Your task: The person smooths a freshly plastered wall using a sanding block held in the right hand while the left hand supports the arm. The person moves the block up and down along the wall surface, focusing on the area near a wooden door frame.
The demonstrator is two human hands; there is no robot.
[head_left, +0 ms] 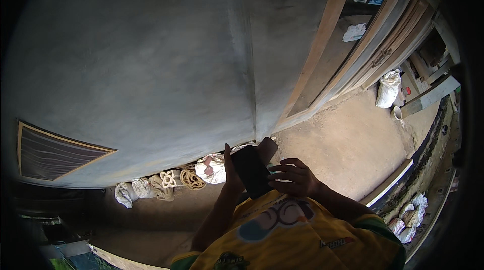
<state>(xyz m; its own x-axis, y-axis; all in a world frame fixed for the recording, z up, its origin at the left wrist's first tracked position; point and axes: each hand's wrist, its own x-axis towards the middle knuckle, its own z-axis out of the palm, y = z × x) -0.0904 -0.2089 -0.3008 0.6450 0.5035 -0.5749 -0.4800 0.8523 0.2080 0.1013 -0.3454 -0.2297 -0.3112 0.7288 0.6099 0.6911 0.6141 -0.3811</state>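
Observation:
A black smartphone [250,170] is tilted in front of my chest, its dark face toward me. My left hand [232,171] grips its left edge, thumb pointing up along the side. From behind its upper right corner sticks out a brownish flat piece [267,150], perhaps a cover flap; I cannot tell if it is joined to the phone. My right hand [296,178] is beside the phone's right edge, fingers apart and slightly bent. Whether its fingertips touch the phone is unclear. A small pale bluish spot shows between them.
A grey plastered wall [151,68] rises ahead, with a wood-framed window [322,68] at right and a slatted vent [60,153] at left. Along its foot lie sacks [143,187], a patterned block [168,178] and coiled rope [191,179]. A white sack [388,90] stands far right.

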